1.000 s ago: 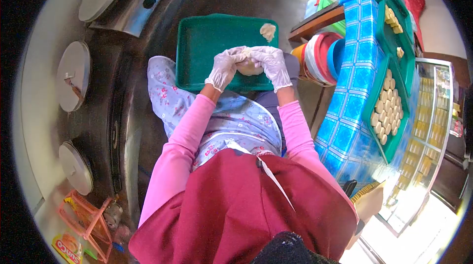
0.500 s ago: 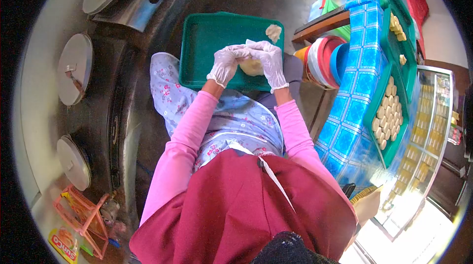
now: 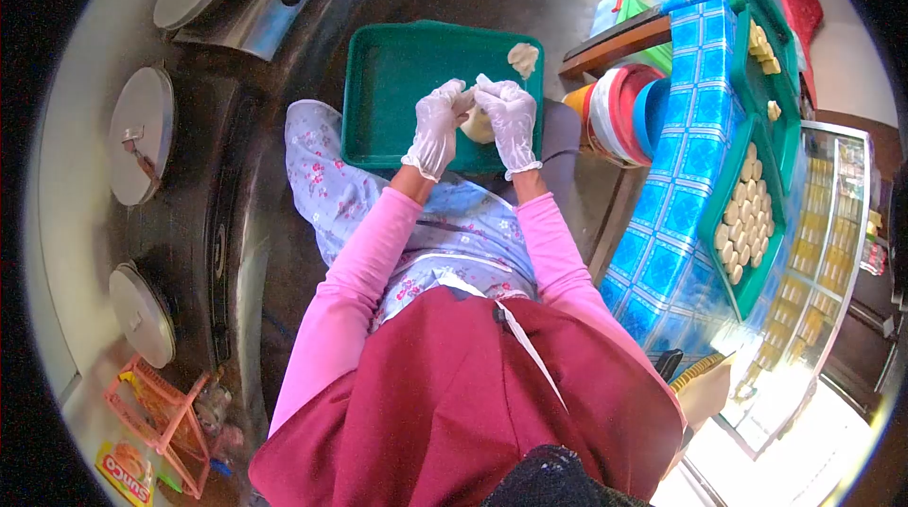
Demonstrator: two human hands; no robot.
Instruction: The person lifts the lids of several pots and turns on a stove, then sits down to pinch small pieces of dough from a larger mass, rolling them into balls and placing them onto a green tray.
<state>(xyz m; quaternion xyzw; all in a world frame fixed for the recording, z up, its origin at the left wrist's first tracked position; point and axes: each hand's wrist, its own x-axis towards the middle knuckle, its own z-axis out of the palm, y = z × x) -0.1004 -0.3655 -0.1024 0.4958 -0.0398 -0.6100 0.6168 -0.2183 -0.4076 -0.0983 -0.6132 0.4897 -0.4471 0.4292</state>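
My left hand [image 3: 439, 125] and my right hand [image 3: 510, 119] both wear thin white gloves. They are raised over a green tray [image 3: 392, 81] on my lap, their fingertips bent together in pinches and almost meeting. Whatever lies between the fingertips is too small to make out. Just below the fingers, partly covered by them, shows a pale ball of dough [image 3: 480, 128]. A smaller, rough lump of dough [image 3: 523, 60] rests near the tray's far right corner.
To the right, a table with a blue checked cloth [image 3: 667, 195] bears green trays; one holds several rows of round dough pieces [image 3: 745, 223]. Stacked tubs [image 3: 624, 110] stand beside it. Along the left are round metal lids [image 3: 142, 133] and an orange plastic rack [image 3: 161, 417].
My hands have drawn slightly apart at the wrists and palms, from cupped over the dough to fingertips pinched. The view has shifted a little.
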